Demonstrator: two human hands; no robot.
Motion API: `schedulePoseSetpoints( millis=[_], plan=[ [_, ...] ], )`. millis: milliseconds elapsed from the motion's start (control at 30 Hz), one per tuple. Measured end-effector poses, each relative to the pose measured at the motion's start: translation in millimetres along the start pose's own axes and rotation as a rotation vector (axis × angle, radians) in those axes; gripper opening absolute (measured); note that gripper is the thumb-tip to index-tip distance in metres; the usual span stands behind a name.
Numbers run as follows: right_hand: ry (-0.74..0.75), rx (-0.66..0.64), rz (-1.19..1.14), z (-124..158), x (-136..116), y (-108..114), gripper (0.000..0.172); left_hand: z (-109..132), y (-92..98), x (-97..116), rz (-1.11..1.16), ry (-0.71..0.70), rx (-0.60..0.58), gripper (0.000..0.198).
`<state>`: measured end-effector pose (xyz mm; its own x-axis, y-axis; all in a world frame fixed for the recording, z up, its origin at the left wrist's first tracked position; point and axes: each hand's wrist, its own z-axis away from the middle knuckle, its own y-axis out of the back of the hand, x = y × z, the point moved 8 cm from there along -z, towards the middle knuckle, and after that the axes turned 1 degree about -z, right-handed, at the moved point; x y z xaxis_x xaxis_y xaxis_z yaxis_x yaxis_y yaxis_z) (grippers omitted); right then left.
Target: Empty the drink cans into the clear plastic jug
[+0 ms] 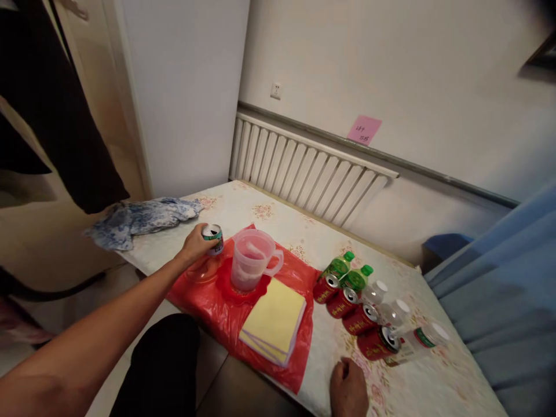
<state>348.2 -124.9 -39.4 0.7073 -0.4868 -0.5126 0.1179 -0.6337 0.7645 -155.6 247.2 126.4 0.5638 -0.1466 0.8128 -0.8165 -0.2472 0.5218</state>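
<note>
My left hand is closed around a small opened drink can with a green, white and dark print. The can is upright at the left edge of a red plastic sheet. Just right of it stands a translucent pink measuring jug, its handle to the right, on a red scalloped plate. A clear round dish-like thing lies below the can, partly hard to make out. My right hand rests as a loose fist at the table's near edge, nearest to several red cans.
Yellow-topped folded cloths or papers lie on the red sheet. Behind the red cans stand green bottles and clear bottles with white caps. A blue-white cloth hangs over the table's left corner. A radiator lines the wall.
</note>
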Motion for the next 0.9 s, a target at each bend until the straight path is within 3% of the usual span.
schedulePoseSetpoints(
  millis=[133,300,467,600,900],
  plan=[
    [-0.002,-0.006,-0.018,1,-3,3,0.035,36,23.2,-1,-0.003,0.051,0.019,0.071],
    [-0.007,0.007,-0.007,3,-4,6,0.039,90,21.0,10,0.216,0.037,-0.028,0.071],
    [-0.022,0.057,-0.040,5,-2,10,0.039,144,-5.1,36,0.462,0.004,-0.121,0.069],
    [-0.017,0.108,-0.112,9,-1,15,0.037,183,-36.8,56,0.572,0.033,-0.247,0.069],
    [-0.009,0.168,-0.203,20,-2,19,0.036,240,-97.0,79,0.661,0.101,-0.438,0.076]
  ],
)
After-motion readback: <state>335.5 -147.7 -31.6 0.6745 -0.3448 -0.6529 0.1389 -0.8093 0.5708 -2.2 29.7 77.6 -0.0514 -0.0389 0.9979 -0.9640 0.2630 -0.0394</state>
